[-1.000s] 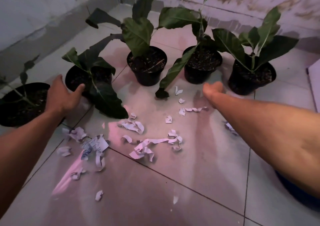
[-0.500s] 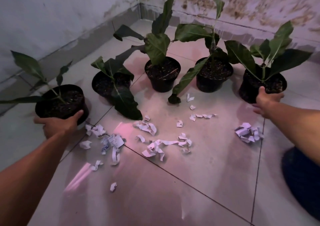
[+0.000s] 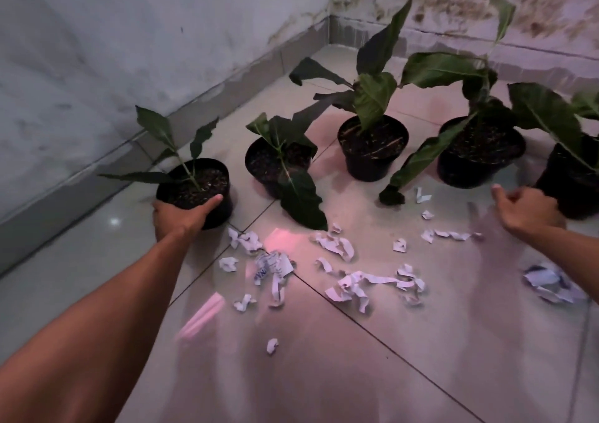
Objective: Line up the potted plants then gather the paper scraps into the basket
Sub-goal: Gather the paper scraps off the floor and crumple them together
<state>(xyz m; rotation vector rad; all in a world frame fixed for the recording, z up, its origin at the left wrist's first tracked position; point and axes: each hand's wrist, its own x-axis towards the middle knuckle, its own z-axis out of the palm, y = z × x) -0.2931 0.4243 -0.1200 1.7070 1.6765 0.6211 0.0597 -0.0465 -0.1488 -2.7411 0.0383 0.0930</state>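
Several black potted plants stand in a rough row on the tiled floor. My left hand (image 3: pixel 181 216) grips the near rim of the leftmost pot (image 3: pixel 223 207), thumb over the soil. My right hand (image 3: pixel 528 210) is blurred; its fingers lie against the near side of the rightmost pot (image 3: pixel 575 195) and its thumb sticks up clear of it. Between these stand the second pot (image 3: pixel 259 166), the middle pot (image 3: pixel 372 163) and the fourth pot (image 3: pixel 479 169). Torn white paper scraps (image 3: pixel 356 281) lie scattered in front of the row. No basket is in view.
A crumpled wad of paper (image 3: pixel 547 281) lies apart at the right, below my right forearm. Stained walls meet in a corner (image 3: pixel 329 30) behind the pots, with a grey skirting (image 3: pixel 97 176) running along the left. A drooping leaf (image 3: pixel 393 192) from the fourth plant touches the floor.
My left hand has brought the leftmost pot in toward the second pot. My right thumb has come off the rightmost pot's rim. The view has swung left.
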